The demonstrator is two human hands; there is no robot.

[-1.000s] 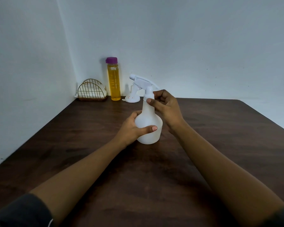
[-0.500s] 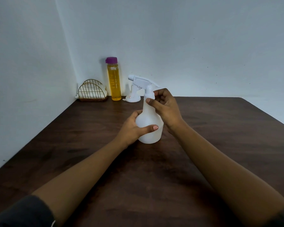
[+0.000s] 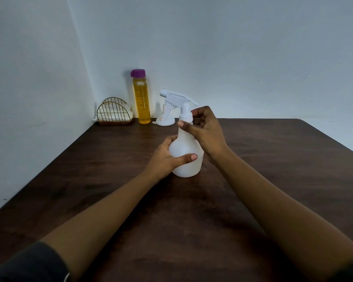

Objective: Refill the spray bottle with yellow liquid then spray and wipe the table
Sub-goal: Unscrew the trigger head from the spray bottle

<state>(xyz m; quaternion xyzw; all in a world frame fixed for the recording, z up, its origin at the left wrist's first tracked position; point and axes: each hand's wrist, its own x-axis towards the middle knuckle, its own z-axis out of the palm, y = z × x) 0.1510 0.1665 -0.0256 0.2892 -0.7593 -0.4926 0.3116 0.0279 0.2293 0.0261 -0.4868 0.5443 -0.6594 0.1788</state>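
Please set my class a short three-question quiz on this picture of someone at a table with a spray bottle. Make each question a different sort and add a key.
1. True or false: the purple cap is on the yellow-liquid bottle.
2. Which hand grips the round body of the spray bottle? A) left hand B) right hand C) neither
3. Fill the gap: the white funnel stands on the table ___ the spray bottle, nearer the wall.

Key: 1 true. 2 A; the right hand pinches the collar instead. 3 behind.
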